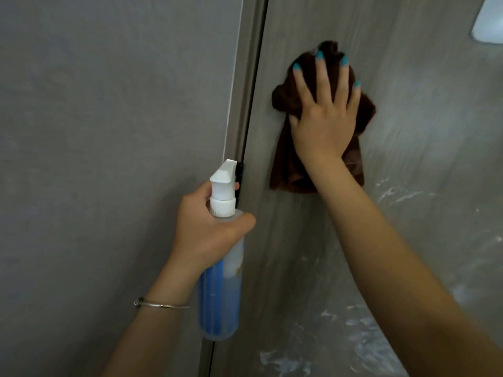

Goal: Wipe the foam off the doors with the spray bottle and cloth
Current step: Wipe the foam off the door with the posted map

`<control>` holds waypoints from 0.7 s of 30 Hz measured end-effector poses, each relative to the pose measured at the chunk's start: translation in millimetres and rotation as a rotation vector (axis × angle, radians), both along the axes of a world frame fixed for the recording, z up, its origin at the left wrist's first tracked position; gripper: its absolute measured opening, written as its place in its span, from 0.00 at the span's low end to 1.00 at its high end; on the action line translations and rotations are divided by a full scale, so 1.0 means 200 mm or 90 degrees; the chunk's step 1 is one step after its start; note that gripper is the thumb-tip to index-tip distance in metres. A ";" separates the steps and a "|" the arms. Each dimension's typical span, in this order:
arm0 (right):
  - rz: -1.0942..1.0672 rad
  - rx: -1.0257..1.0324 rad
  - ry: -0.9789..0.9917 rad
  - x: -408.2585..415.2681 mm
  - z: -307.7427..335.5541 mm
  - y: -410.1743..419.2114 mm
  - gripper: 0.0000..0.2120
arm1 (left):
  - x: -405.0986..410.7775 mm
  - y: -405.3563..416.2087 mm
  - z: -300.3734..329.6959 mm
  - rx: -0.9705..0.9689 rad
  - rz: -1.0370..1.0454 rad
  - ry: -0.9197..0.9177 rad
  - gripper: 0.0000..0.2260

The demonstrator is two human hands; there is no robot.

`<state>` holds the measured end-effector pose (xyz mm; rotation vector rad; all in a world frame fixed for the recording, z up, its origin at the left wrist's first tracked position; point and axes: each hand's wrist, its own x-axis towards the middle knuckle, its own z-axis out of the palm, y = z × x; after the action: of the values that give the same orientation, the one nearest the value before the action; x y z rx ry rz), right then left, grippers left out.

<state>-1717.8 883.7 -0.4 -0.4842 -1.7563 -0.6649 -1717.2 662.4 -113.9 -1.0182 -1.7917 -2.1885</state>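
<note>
The right hand (324, 115), fingers spread flat, presses a dark brown cloth (317, 148) against the grey wood-grain door (408, 148). White foam smears (353, 346) streak the door lower down and to the right. The left hand (209, 227) grips a spray bottle (221, 268) by its neck, upright, near the door's edge. A thin bangle (160, 304) circles that wrist.

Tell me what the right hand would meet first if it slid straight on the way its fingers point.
Only bare door: the right hand, pressing the brown cloth, points up the panel, and that path looks free to the frame's top.
</note>
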 end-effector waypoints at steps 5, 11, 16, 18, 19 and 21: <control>0.002 0.015 -0.017 -0.09 -0.40 -0.06 0.36 | -0.03 0.06 -0.03 0.003 0.008 -0.003 0.19; 0.035 0.057 -0.167 0.01 -1.30 0.00 0.42 | -0.01 0.03 -0.11 0.000 -0.002 -0.003 0.21; 0.051 0.054 -0.161 0.09 -1.19 0.01 0.36 | 0.04 0.06 -0.11 -0.006 -0.003 0.013 0.18; 0.042 0.038 -0.127 0.12 -0.99 0.02 0.36 | 0.07 0.10 -0.09 0.005 0.005 0.013 0.19; 0.031 0.038 -0.110 0.14 -0.86 0.03 0.37 | 0.08 0.12 -0.08 0.008 0.010 0.017 0.18; 0.007 0.034 -0.078 0.19 -0.62 0.06 0.39 | 0.11 0.16 -0.07 0.005 0.008 0.030 0.15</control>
<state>-1679.1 895.6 -124.3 -0.4036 -1.8499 -0.7460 -1694.5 693.7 -127.6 -1.0457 -1.7624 -2.1444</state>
